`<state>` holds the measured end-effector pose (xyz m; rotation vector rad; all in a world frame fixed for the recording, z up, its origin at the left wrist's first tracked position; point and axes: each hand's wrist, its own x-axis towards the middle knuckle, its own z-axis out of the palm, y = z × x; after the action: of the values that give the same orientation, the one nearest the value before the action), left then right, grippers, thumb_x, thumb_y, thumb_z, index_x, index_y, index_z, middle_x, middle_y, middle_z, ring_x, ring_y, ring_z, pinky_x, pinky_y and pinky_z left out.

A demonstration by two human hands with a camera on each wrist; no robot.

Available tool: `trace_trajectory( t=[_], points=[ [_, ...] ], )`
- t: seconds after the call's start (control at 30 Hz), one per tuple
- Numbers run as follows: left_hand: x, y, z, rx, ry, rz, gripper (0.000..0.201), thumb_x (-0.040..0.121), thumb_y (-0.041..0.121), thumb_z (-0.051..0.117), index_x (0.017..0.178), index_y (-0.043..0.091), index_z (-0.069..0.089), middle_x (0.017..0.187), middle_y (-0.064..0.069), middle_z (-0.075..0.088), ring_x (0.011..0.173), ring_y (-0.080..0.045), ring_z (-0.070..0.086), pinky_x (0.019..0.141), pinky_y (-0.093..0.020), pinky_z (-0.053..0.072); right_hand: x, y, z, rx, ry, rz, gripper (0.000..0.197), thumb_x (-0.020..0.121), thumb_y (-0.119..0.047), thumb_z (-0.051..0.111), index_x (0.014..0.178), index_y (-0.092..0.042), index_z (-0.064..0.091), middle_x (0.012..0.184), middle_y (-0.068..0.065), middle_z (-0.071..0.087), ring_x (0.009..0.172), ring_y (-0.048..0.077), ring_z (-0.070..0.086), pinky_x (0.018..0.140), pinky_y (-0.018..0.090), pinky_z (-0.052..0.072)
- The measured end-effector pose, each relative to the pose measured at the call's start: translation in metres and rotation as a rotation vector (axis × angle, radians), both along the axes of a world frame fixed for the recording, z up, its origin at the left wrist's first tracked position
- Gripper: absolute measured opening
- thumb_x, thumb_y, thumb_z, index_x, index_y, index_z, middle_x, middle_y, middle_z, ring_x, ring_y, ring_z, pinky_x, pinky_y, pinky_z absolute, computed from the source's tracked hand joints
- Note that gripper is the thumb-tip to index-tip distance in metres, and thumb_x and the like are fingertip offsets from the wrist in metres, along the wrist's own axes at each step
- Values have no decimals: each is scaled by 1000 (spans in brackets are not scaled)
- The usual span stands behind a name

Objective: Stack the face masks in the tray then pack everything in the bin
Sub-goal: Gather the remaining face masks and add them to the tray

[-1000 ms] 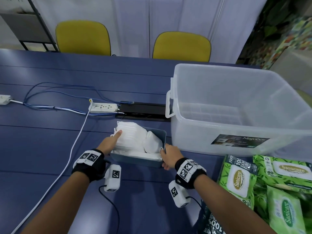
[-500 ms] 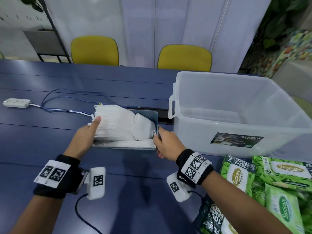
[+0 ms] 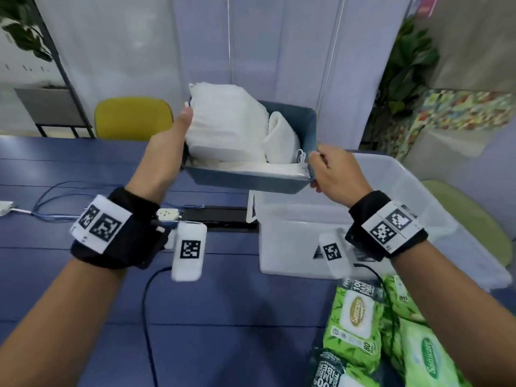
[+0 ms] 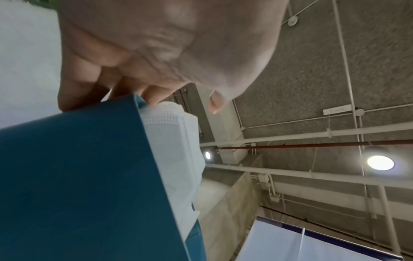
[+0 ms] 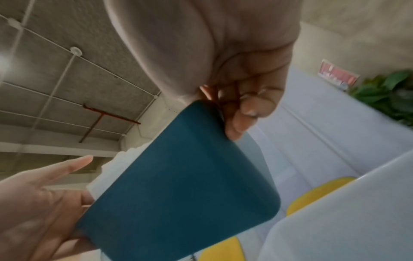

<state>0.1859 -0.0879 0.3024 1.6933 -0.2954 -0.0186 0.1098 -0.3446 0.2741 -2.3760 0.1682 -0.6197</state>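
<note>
Item: blue tray [image 3: 245, 180], filled with white face masks [image 3: 226, 127], being held in the air above the blue table [image 3: 83, 317] and over the near-left corner of the clear plastic bin [image 3: 391, 219].

Left hand [image 3: 164, 155]: forearm reaching forward and up; the hand is gripping the tray's left end, thumb [image 3: 186, 118] lying extended against the side of the mask stack, fingers [image 4: 73, 95] curling under the tray's bottom edge in the left wrist view.

Right hand [image 3: 335, 174]: wrist raised, hand clamping the tray's right near corner; in the right wrist view the fingers [image 5: 245, 113] are curling tightly against the tray's outer wall.

Obscured: the right thumb is mostly hiding behind the tray rim; the tray's underside is blocking most of both wrist views; the bin's far side is being cut off by the tray and right arm; green wipe packs [image 3: 360, 325] at lower right are running partly out of frame.

Position: the masks are standing taller than the tray walls, piled toward the left hand, touching its thumb; the right fingers are touching the tray only.
</note>
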Motion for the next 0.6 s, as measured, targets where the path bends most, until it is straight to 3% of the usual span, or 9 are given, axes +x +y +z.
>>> trace_trajectory(
  t=[0.1,0.13,0.2,0.23,0.3,0.37,0.47,0.53,0.6],
  points=[
    [11,-52,-1,-13,27,-112,60,65,86,46,90,34,62,99,2,63,94,-16,57,100,-44,43,1,-50,9,-80,67,-102,30,96,-17,37,68,-7,43,72,21,58,72,42,60,68,53,50],
    [15,-70,-2,-8,54,-133,56,68,85,46,87,34,61,91,2,65,88,-17,59,98,-46,45,1,-66,10,-82,94,-130,29,96,-17,37,71,-5,45,75,22,58,71,42,60,68,53,51],
    [20,-104,-6,-18,97,-174,50,80,76,42,79,30,60,61,8,61,68,-16,55,85,-39,48,4,-93,11,-23,147,-163,29,96,-15,36,72,-4,46,75,19,54,63,33,59,65,51,55],
    [24,-119,-10,-18,119,-192,48,86,70,40,79,28,62,56,12,58,65,-14,53,82,-37,47,6,-106,11,24,169,-168,29,96,-13,36,69,-5,44,74,17,50,61,28,57,63,50,57],
    [30,-148,-20,-27,189,-214,48,89,66,39,83,27,66,71,10,63,77,-15,59,91,-37,49,13,-130,6,127,205,-174,31,96,-8,37,66,-6,46,75,13,47,63,24,54,61,50,58],
    [37,-170,-36,-23,245,-237,48,87,69,39,85,30,67,89,8,68,94,-16,62,101,-40,45,22,-151,-4,205,246,-197,25,95,-5,37,77,2,53,82,13,50,70,26,55,60,48,59],
    [48,-196,-58,-10,306,-237,44,87,70,36,98,37,63,115,9,65,111,-14,58,107,-41,39,42,-177,-25,267,338,-216,20,95,-2,38,91,4,56,90,14,51,69,24,56,52,41,59],
    [54,-205,-71,21,352,-240,29,94,59,35,98,38,55,120,7,59,114,-15,55,107,-40,40,57,-189,-42,278,419,-208,17,94,1,39,90,6,55,90,17,51,70,29,59,58,47,59],
    [61,-212,-81,87,394,-246,31,94,60,34,102,37,53,125,4,58,117,-17,53,108,-39,38,74,-199,-56,296,512,-192,19,92,4,40,96,13,55,94,20,53,79,39,63,58,49,59]
  ],
)
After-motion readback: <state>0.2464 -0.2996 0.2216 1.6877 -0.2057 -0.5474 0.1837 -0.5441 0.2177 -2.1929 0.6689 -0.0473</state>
